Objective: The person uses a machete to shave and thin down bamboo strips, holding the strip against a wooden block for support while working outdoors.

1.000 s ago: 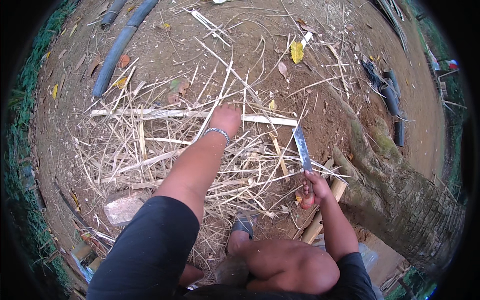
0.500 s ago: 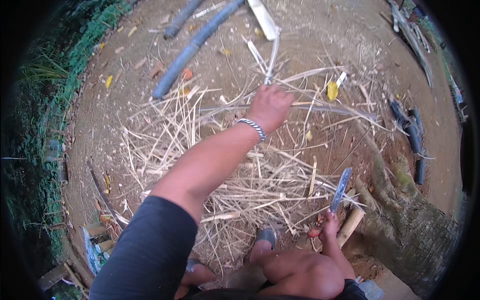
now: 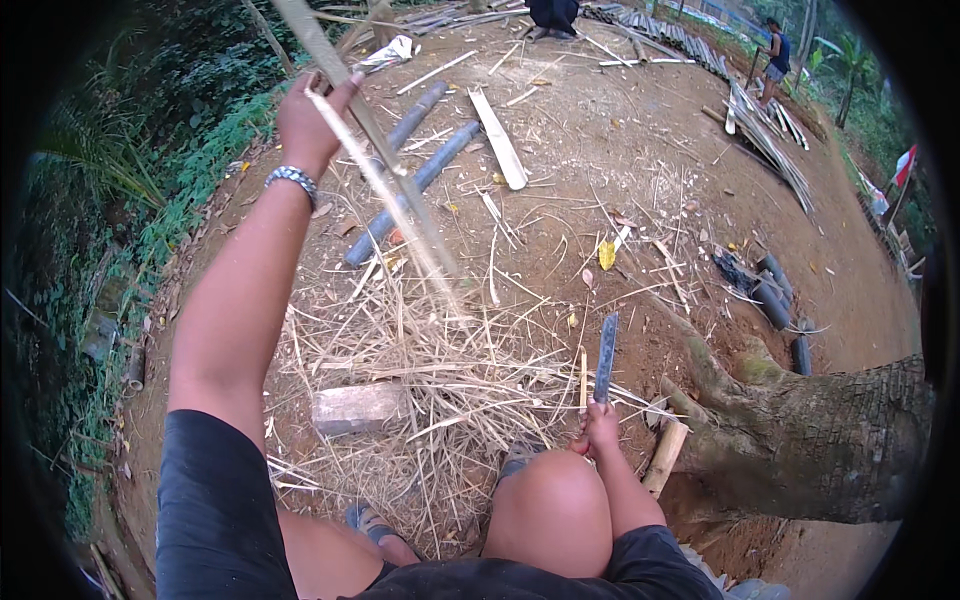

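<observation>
My left hand [image 3: 312, 122], a braided band at its wrist, is raised at the upper left and closed round long split bamboo strips [image 3: 375, 185]. They slant from above the hand down toward a pile of pale shavings [image 3: 400, 345], their lower ends blurred. Beside my right knee, my right hand [image 3: 600, 428] grips a machete [image 3: 606, 355], its flat dark-grey blade pointing away from me. In front of my feet a squared wooden block [image 3: 358, 408] rests among the shavings. The knife's blade and the strips are well apart.
A tree trunk with roots [image 3: 800, 430] bulks at the right, near a short cut pole [image 3: 664, 458]. Dark bamboo poles [image 3: 412, 190] and a split half [image 3: 497, 140] lie ahead. One person [image 3: 775, 60] stands far right; another, partly cut off, is at the top.
My left hand has swung up and to the left, lifting the bamboo strips. The view has tilted up, and the wooden block now shows. My right hand still holds the machete.
</observation>
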The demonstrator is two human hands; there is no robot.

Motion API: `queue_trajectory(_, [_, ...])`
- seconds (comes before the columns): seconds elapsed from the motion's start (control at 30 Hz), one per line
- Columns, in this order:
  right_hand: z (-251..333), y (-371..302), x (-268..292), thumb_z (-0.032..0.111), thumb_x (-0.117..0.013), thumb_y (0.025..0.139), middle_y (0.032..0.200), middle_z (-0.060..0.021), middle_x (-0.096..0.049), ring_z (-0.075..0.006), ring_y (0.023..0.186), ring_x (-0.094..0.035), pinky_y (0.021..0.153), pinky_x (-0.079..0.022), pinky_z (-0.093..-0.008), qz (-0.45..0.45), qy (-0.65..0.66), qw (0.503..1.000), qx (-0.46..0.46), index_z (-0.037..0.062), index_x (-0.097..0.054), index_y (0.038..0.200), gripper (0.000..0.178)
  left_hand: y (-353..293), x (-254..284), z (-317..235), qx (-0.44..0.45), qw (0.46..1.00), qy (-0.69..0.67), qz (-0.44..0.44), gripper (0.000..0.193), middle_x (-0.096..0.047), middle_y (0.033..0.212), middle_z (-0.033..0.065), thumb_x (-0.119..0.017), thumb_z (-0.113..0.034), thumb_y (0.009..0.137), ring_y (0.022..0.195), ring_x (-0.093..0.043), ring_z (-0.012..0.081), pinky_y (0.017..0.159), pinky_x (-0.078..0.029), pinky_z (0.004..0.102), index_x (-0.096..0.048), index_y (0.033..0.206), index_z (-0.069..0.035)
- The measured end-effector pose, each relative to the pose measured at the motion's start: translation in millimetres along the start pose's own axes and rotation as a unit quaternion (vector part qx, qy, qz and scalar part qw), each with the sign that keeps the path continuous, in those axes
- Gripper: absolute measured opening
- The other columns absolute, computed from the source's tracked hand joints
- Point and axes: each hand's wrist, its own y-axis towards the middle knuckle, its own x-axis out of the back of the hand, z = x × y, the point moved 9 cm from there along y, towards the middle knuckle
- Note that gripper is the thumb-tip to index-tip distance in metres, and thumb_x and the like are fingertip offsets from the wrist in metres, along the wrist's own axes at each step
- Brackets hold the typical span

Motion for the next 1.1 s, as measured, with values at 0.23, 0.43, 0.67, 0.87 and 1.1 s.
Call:
queue_trajectory(0.23, [25.1, -104.9, 25.3, 0.027, -0.065, 0.088, 0.066, -0.0016, -0.054, -0.0108, 0.053, -0.050, 0.049, -0.041, -0.0281, -0.028, 0.021, 0.999, -0.004, 0.0055, -0.054, 0.081, 0.025, -41.6, 49.7, 32.2, 0.205, 0.960, -0.182, 0.061, 0.023, -0.067, 0.087, 0.0071, -0.056, -0.027, 0.093, 0.081, -0.063, 0.0157, 0.070, -0.051, 0.0315, -0.051, 0.102, -0.006])
queue_trajectory(0.43, [-8.2, -104.5, 65.1, 0.019, -0.059, 0.090, 0.063, -0.0008, -0.049, -0.0123, 0.047, -0.047, 0.042, -0.039, -0.0290, -0.052, 0.022, 0.998, 0.016, 0.0085, -0.050, 0.086, 0.015, -183.5, 30.3, 118.1, 0.399, 0.878, -0.259, 0.055, 0.036, -0.066, 0.100, 0.0083, -0.046, -0.028, 0.098, 0.087, -0.063, 0.0182, 0.078, -0.049, 0.0383, -0.045, 0.129, -0.009])
queue_trajectory(0.67, [29.6, -114.3, 82.9, 0.020, -0.061, 0.089, 0.063, -0.0022, -0.053, -0.0129, 0.047, -0.048, 0.043, -0.040, -0.0280, -0.052, 0.032, 0.997, 0.040, 0.0086, -0.051, 0.084, 0.015, -202.1, 28.9, 102.3, 0.274, 0.915, -0.065, 0.288, 0.066, -0.060, 0.118, 0.0144, -0.060, -0.033, 0.091, 0.111, -0.056, 0.0240, 0.089, -0.047, 0.0343, -0.031, 0.142, -0.002])
queue_trajectory(0.87, [22.2, -85.2, 96.7, 0.023, -0.063, 0.088, 0.062, -0.0041, -0.056, -0.0140, 0.051, -0.051, 0.048, -0.041, -0.0302, -0.078, -0.058, 0.992, 0.078, 0.0060, -0.053, 0.074, 0.024, -226.3, 25.0, 97.9, 0.382, 0.865, -0.273, 0.177, 0.042, -0.062, 0.107, 0.0115, -0.040, -0.033, 0.100, 0.095, -0.058, 0.0168, 0.079, -0.049, 0.0362, -0.039, 0.131, -0.004])
queue_trajectory(1.1, [7.6, -94.9, 105.6, 0.026, -0.066, 0.086, 0.061, -0.0005, -0.054, -0.0105, 0.053, -0.047, 0.050, -0.039, -0.0294, -0.092, -0.082, 0.989, 0.079, 0.0060, -0.053, 0.072, 0.027, -109.2, 70.6, -9.2, 0.208, 0.899, -0.378, -0.075, 0.032, -0.046, 0.062, -0.0011, -0.035, -0.033, 0.101, 0.055, -0.049, 0.0104, 0.053, -0.047, 0.0257, -0.048, 0.097, -0.005])
